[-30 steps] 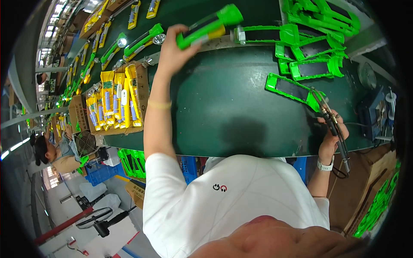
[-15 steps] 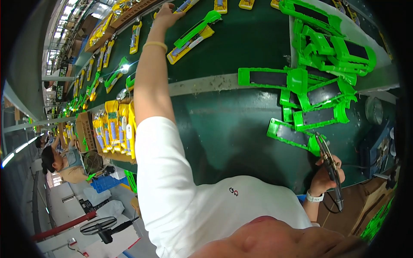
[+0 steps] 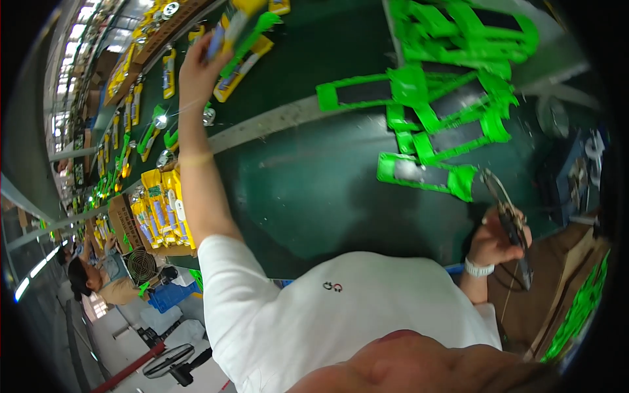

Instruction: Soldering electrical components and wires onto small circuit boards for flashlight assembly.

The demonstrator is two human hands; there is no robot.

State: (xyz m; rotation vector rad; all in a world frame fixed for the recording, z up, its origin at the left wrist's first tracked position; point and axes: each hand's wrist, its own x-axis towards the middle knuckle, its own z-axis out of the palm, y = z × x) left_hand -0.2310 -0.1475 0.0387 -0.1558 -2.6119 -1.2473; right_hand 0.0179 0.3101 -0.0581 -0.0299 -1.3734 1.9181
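Note:
My left hand (image 3: 198, 73) reaches to the far left with its fingers closed on a yellow casing (image 3: 230, 26) that carries a lilac cylinder and is smeared by motion. Just right of it, on the green work surface, lies another yellow casing (image 3: 244, 69) with a green part (image 3: 252, 40) across it. At the lower right, my right hand (image 3: 488, 239) grips a dark, pen-shaped soldering iron (image 3: 511, 226), its tip pointing up and away from me. Nearest to that tip is a green plastic housing (image 3: 426, 173) with a dark panel.
More green housings (image 3: 468, 39) are heaped at the far right. Yellow casings (image 3: 160, 209) fill a carton on the left, and others line the belt (image 3: 168, 72). A dark bench unit (image 3: 560, 180) stands at the right edge. Another person (image 3: 92, 275) sits farther left.
My left hand has drawn nearer to me and now lifts a yellow casing. The head view has shifted, moving the green housings left and up in the picture. My right hand keeps its soldering iron.

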